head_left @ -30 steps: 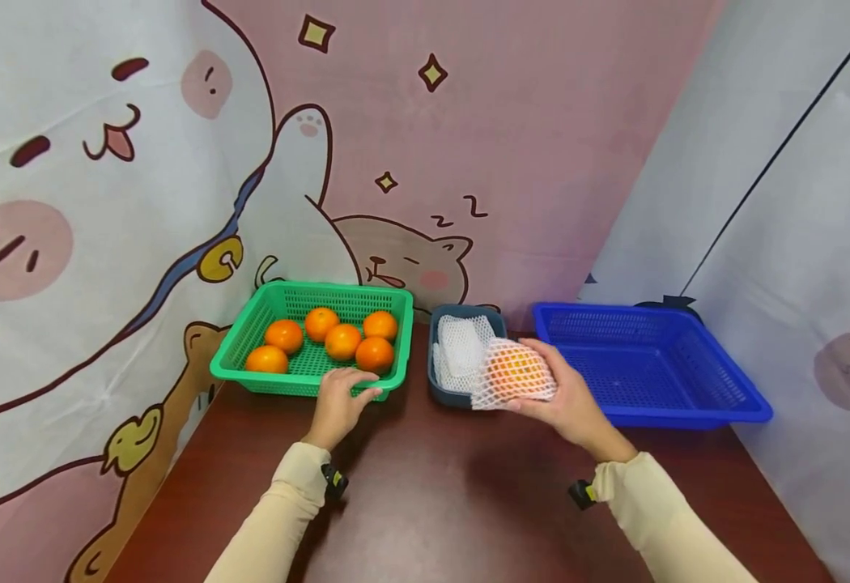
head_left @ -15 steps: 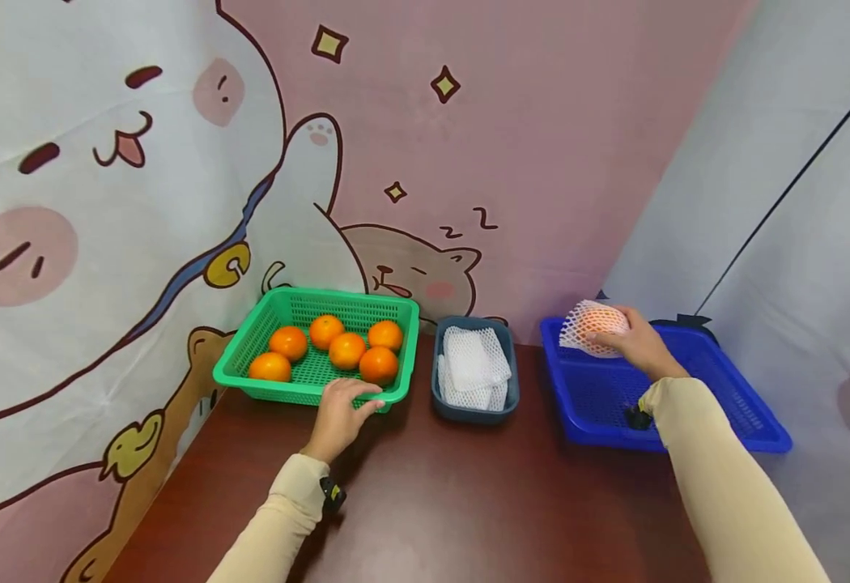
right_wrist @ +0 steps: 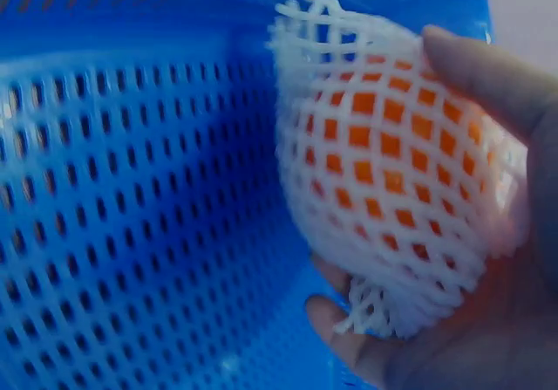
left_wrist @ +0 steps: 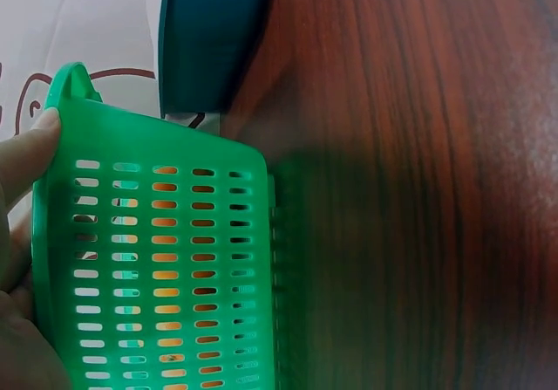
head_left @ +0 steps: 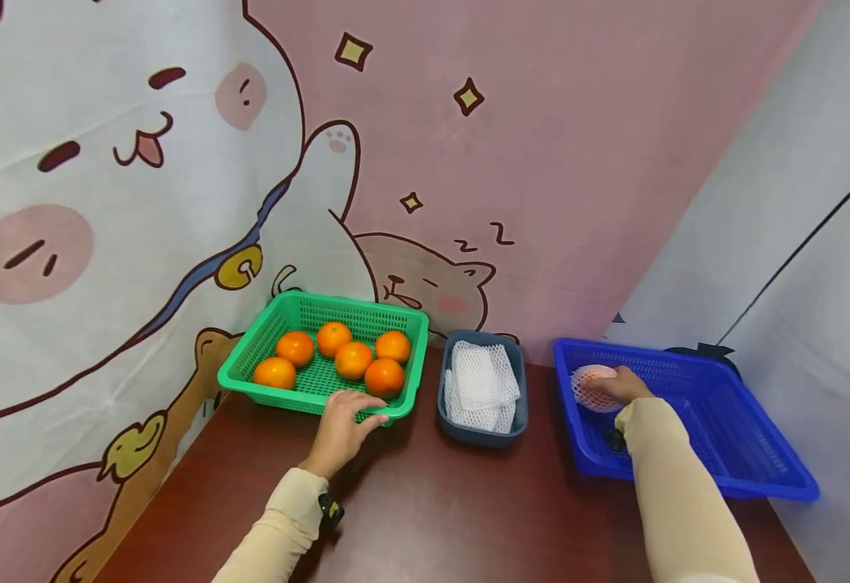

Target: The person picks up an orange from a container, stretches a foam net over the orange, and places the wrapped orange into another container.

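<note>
My right hand (head_left: 625,385) holds an orange in a white foam net sleeve (head_left: 594,389) down inside the left end of the blue basket (head_left: 782,453). In the right wrist view, thumb and fingers curl round the netted orange (right_wrist: 392,163), and loose net sticks out at both ends. My left hand (head_left: 345,425) grips the near right rim of the green basket (head_left: 265,391), fingers over the edge and thumb outside. The left wrist view shows this hand (left_wrist: 22,172) at the rim. Several bare oranges (head_left: 353,360) lie in the green basket.
Between the two baskets stands a small dark blue-grey bin (head_left: 482,437) with folded white net sleeves (head_left: 478,380). All sit on a reddish-brown table (head_left: 461,518), against a cartoon-printed cloth wall (head_left: 541,162).
My right hand has carried the netted orange rightward from over the small bin and lowered it into the blue basket. The left hand has stayed at the green basket's rim.
</note>
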`<state>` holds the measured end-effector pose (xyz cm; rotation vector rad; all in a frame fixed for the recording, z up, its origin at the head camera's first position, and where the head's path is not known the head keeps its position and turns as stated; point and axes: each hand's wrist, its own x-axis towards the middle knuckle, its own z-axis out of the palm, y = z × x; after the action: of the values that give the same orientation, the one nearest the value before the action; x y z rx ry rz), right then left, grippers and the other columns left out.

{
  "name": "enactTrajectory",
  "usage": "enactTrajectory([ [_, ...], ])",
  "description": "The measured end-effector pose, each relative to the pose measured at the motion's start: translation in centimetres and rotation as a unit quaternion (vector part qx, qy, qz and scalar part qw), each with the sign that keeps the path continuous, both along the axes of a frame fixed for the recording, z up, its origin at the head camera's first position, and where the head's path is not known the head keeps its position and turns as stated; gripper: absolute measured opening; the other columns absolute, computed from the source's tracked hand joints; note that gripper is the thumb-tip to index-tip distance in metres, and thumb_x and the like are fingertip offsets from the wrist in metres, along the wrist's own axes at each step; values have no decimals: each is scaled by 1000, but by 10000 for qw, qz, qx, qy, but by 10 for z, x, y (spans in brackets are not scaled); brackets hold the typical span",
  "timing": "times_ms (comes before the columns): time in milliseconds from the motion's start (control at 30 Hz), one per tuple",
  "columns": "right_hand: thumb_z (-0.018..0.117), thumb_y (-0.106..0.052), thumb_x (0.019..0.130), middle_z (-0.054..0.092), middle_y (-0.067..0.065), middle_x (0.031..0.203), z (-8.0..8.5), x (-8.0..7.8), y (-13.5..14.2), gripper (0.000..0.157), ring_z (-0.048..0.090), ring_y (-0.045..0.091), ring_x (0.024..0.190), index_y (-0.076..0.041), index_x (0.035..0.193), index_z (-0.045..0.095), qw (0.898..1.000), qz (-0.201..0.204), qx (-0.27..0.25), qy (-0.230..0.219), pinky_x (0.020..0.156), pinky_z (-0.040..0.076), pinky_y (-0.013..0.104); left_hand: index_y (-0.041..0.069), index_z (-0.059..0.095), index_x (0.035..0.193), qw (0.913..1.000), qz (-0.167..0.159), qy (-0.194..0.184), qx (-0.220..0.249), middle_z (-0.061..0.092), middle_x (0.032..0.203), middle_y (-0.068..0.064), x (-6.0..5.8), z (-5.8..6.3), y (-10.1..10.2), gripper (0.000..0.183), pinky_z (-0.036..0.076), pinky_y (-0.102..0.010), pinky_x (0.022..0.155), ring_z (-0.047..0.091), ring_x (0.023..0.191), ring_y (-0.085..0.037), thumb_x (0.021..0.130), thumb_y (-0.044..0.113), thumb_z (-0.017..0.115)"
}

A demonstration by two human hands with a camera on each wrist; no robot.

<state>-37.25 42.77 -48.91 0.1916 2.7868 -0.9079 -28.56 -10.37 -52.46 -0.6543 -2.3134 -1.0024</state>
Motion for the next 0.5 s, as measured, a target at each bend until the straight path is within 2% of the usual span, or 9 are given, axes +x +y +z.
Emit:
enactTrajectory([
  [133, 68, -42, 85, 59, 32, 103, -11, -3, -5, 76, 61, 39, 93, 21, 120, 45, 9990, 138, -424, -40, 82, 51, 48, 18, 76, 96, 10000, 1, -5, -24, 72, 94, 3, 0, 1, 0, 26, 38, -50, 95, 62, 92, -22, 72, 14, 86],
  [267, 69, -41, 85, 53, 36, 111, -20, -2, -8, 81, 57, 45, 101, 22, 125, 37, 9987, 131, -490, -84, 88, 48, 51, 17, 77, 95, 10000, -24, 14, 16, 72, 93, 3, 0, 1, 0, 26, 39, -51, 94, 62, 91, -23, 71, 13, 86],
  [367, 67, -42, 85, 38, 44, 127, -21, 2, -10, 94, 44, 55, 117, 23, 137, 22, 9992, 16, -378, -97, 97, 39, 59, 16, 77, 94, 9999, -61, 69, 42, 72, 93, 2, 1, 0, 1, 26, 40, -51, 92, 63, 90, -23, 71, 12, 86],
  [500, 64, -48, 86, 18, 47, 141, -15, 7, -13, 107, 22, 62, 128, 20, 144, 5, 9999, -60, -65, -73, 104, 23, 66, 16, 77, 94, 9998, -86, 138, 61, 72, 92, 2, 2, -2, 1, 27, 40, -52, 90, 63, 89, -23, 70, 10, 87],
])
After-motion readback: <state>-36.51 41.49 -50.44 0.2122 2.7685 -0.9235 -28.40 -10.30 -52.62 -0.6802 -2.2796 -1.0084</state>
